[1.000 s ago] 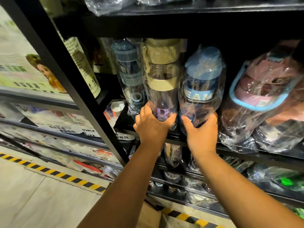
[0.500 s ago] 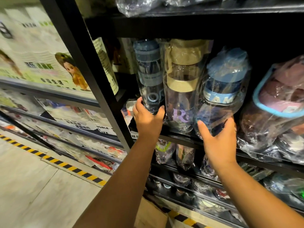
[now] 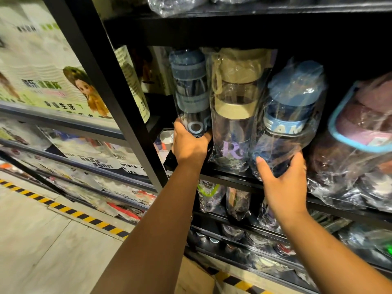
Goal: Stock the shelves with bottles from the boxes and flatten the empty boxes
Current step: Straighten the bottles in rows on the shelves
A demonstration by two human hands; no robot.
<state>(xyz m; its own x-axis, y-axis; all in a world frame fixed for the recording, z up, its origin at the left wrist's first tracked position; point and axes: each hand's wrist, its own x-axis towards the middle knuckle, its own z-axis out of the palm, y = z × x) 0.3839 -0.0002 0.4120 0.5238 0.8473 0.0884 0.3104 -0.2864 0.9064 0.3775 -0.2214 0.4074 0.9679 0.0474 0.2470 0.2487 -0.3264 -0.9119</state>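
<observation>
The left hand (image 3: pixel 189 145), shifted off the beige-lidded bottle (image 3: pixel 235 107), is closed round the navy bottle (image 3: pixel 191 92) near the left front corner of the shelf (image 3: pixel 231 179). The base of the blue-capped bottle (image 3: pixel 292 107) is gripped by the right hand (image 3: pixel 282 179). Straightening seemingly continues.

The navy bottle (image 3: pixel 191 92) bears white letters, the clear bottle (image 3: pixel 235 107) has beige bands and a purple R, the blue-lidded bottle (image 3: pixel 293 102) a pale blue band lettered white, the pink bottle (image 3: pixel 367 124) a blue strap, the shelf (image 3: pixel 233 180) is black, and the floor tape (image 3: pixel 84 217) striped yellow and black.
</observation>
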